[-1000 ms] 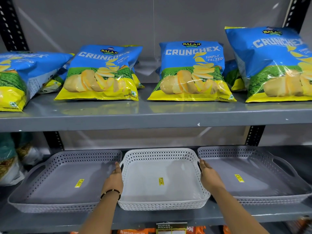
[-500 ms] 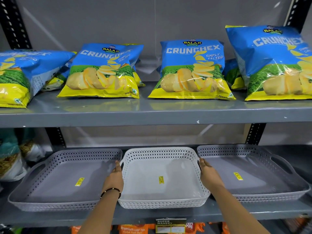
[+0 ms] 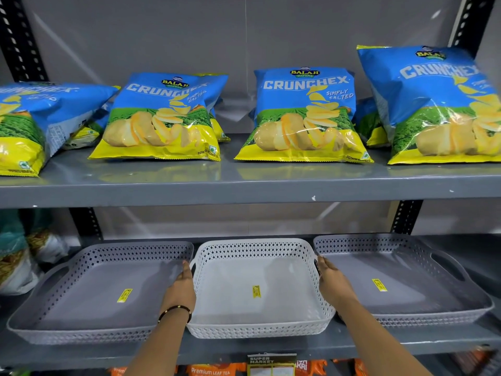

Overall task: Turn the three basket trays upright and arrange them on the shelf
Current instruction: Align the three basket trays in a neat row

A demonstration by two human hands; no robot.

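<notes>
Three perforated basket trays stand upright side by side on the lower grey shelf. The left grey tray and the right grey tray flank a white tray in the middle. Each has a yellow sticker on its floor. My left hand rests flat against the white tray's left handle side, over the grey tray's edge. My right hand presses on the white tray's right side. Fingers of both hands are extended, partly hidden behind the rims.
The upper shelf carries several blue and yellow chip bags, close overhead. Snack packets sit at the lower shelf's far left. Black slotted uprights stand behind. Orange tea packs show below.
The view has drifted slightly; both hands stay on the white tray's sides and the trays have not visibly shifted.
</notes>
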